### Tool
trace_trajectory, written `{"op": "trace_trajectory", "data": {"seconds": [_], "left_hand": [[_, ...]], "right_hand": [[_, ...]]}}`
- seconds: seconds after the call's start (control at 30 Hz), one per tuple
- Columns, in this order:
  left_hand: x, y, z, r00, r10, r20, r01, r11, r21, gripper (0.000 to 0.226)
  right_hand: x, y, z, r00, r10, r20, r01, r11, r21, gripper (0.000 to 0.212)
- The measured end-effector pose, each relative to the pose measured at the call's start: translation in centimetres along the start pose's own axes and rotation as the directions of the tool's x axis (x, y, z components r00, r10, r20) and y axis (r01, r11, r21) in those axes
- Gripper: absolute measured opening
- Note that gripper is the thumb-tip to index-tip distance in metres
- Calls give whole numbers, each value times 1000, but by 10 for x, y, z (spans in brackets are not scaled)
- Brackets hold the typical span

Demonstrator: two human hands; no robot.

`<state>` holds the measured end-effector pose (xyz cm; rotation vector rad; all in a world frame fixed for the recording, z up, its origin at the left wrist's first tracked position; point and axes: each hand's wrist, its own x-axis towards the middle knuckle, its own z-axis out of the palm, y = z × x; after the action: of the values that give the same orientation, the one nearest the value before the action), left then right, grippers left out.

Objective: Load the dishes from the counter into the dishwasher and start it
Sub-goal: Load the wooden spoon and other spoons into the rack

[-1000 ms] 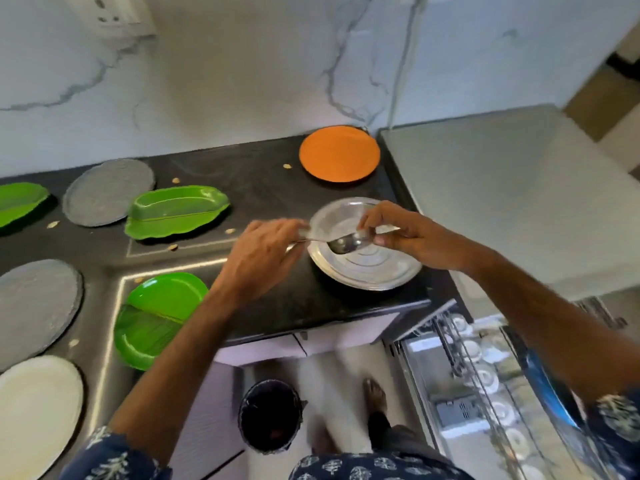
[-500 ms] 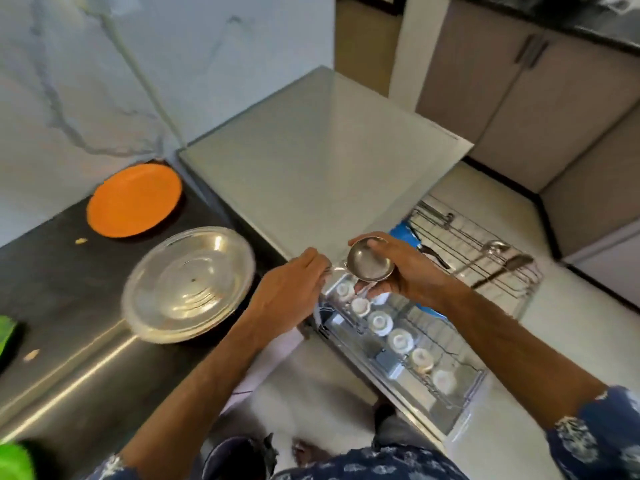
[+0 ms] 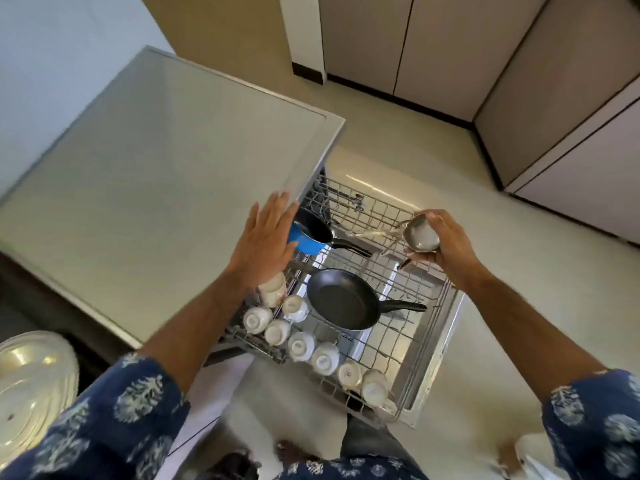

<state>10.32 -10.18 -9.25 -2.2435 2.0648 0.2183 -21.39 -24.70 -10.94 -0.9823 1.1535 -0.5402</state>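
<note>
My right hand (image 3: 446, 251) grips a steel ladle (image 3: 420, 233) by its bowl, its handle pointing left over the pulled-out dishwasher rack (image 3: 398, 341). With fingers straight, my left hand (image 3: 265, 242) hovers above the rack's left side and holds nothing. The rack holds a black frying pan (image 3: 341, 299), a blue saucepan (image 3: 308, 235) partly behind my left hand, and a row of several white cups (image 3: 301, 344) upside down. A steel plate (image 3: 33, 382) lies on the counter at the lower left.
The dishwasher's flat grey top (image 3: 156, 188) fills the left half of the view. Beige cabinets (image 3: 450, 46) line the far wall and the right side. Pale floor (image 3: 519, 271) lies around the rack. More utensils (image 3: 349, 199) lie at the rack's far end.
The view swung right from the counter to the dishwasher. My left hand let go of the ladle's handle and opened. My right hand carried the ladle out over the rack.
</note>
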Motion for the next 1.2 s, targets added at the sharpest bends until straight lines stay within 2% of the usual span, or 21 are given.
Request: {"op": "trace_trajectory", "data": {"seconds": [0.1,0.17,0.23,0.33,0.47,0.6,0.8,1.0,1.07,1.2], "left_hand": [[18,-12,17,997,35,71,-42,994,103,81],[20,-17,25,998,50,44,-55,990,133,77],[21,-19,32,998,57,5,-57,988,141,75],[21,-21,35,997,74,-37,-67,987,147,74],[21,-21,39,993,70,-99,-56,989,136,69],[21,-22,42,990,69,-123,-54,991,125,66],[22,-24,46,982,82,-171,-67,993,94,60],[21,-23,44,975,81,-205,-69,995,67,62],[21,-22,43,974,81,-209,-69,996,60,61],[20,-21,41,976,75,-203,-65,996,56,60]], "right_hand": [[39,-2,-6,996,-87,-32,79,978,-195,19],[66,-5,-4,985,-173,-2,162,928,-336,20],[91,-7,-1,969,-241,46,232,842,-486,21],[119,-2,6,943,-290,161,316,640,-700,23],[144,13,18,922,-286,262,364,408,-837,27],[164,36,26,933,-164,321,355,259,-898,28],[193,50,40,940,-17,340,336,198,-921,35],[209,47,44,962,36,269,251,265,-931,33],[212,38,45,966,8,257,245,281,-928,29],[212,20,43,964,-149,220,261,374,-890,22]]}}
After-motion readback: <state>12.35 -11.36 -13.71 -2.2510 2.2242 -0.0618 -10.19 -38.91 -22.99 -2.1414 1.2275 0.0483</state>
